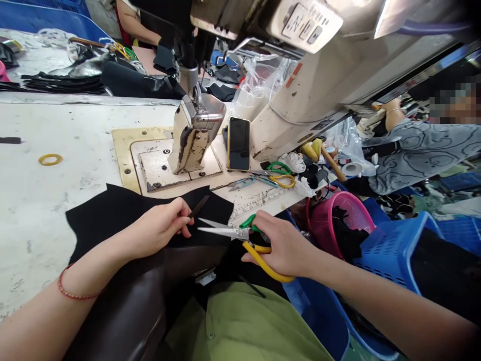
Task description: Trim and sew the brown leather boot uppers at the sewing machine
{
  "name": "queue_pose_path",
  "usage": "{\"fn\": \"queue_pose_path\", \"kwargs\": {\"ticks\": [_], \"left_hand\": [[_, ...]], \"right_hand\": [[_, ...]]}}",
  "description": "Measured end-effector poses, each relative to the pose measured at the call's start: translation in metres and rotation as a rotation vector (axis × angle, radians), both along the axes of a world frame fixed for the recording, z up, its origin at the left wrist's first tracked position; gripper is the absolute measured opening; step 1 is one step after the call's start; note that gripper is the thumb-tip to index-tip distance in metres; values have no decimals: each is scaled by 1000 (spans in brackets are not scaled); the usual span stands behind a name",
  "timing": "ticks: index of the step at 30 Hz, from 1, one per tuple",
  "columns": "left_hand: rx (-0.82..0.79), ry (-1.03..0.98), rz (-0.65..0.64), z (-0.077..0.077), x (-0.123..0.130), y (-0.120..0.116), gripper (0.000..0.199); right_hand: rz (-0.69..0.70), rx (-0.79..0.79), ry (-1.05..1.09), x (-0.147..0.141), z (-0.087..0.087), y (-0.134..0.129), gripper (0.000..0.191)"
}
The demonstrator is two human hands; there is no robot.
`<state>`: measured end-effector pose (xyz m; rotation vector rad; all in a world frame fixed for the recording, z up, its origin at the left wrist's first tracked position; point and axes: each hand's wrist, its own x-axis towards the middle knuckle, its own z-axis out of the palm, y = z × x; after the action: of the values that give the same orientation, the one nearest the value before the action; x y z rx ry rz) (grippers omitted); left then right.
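Two hands (167, 225) (287, 245), strip (200, 205), scissors (242, 233), numbered ruler (259, 203)

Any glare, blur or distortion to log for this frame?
Head view, centre and top: bright glare on the label plate of the sewing machine; scissors, left hand and right hand look reasonably sharp. Head view, edges: the right forearm seems stretched toward the corner, the top-right corner falls dark, and a far-right patch is pixelated.

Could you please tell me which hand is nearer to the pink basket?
The right hand: gripping the scissors, it is left of the pink basket. The left hand is farther left, over the black material, holding a dark strip.
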<state>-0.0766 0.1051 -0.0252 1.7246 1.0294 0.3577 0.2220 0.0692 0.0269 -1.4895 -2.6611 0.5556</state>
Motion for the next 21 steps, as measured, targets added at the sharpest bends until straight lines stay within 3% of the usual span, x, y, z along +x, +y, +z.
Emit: {"fn": "queue_pose_path", "kwargs": {"ticks": [4,9,21], "left_hand": [[-185,-201,36,-1,-3,5,18],[-294,-389,23,5,-12,10,27],[-259,-599,21,4,-22,17,27]], "right_hand": [[212,-16,-138,-11,17,17,25],[330,-12,-298,-48,17,46,20],[507,-200,-477,-83,39,79,13]]}}
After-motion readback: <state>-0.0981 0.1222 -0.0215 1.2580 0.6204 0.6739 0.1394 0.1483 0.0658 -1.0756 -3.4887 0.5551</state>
